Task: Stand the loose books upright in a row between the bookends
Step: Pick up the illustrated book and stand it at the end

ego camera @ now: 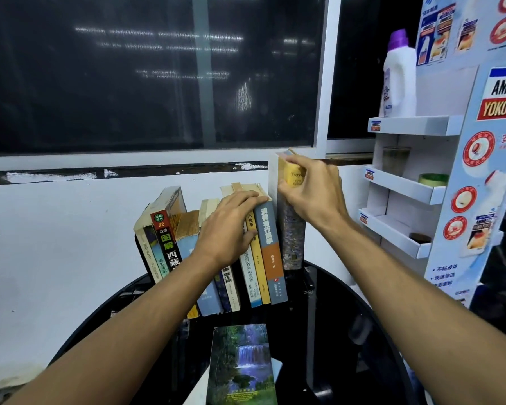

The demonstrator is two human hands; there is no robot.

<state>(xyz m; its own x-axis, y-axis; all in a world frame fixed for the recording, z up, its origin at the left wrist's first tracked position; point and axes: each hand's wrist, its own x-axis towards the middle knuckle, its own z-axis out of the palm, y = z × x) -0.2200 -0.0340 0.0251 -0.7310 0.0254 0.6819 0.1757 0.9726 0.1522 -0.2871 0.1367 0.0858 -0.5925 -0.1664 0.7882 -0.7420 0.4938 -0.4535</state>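
Several books stand in a leaning row (170, 244) on a round black glass table (333, 317). My left hand (231, 226) lies over the tops of the middle books, fingers stretched to the grey-and-orange book (270, 252), thumb on the spines. My right hand (310, 191) grips a tall yellow-topped book (293, 244) held upright at the row's right end, raised above its neighbours. A dark bookend edge (139, 252) shows at the row's left end. The right bookend is hidden. A book with a waterfall cover (243, 366) lies flat at the table's front.
A white wall and dark window stand behind the table. A white cardboard display rack (406, 182) with a white purple-capped bottle (399, 77) and small cups stands close on the right. White paper (199, 390) lies under the waterfall book.
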